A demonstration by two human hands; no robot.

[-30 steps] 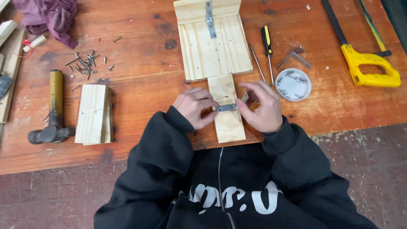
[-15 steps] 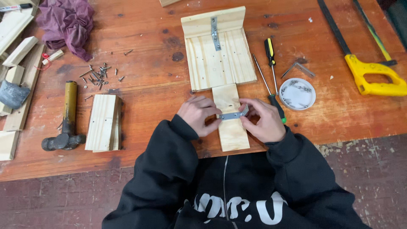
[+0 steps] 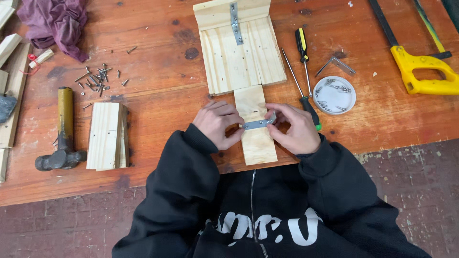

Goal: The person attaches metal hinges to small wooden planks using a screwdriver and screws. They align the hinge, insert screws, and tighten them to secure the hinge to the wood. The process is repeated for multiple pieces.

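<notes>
Two hands, my left hand (image 3: 219,123) and right hand (image 3: 295,129), pinch opposite ends of a metal bracket (image 3: 257,123) laid across the small wooden board (image 3: 256,131). Beyond the board sits a larger plank panel (image 3: 239,52); screwdrivers (image 3: 306,71) lie right of it.

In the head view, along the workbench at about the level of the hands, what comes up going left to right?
Hammer → stack of wood blocks → left hand → metal bracket → right hand → white dish of screws → yellow-handled saw.
</notes>
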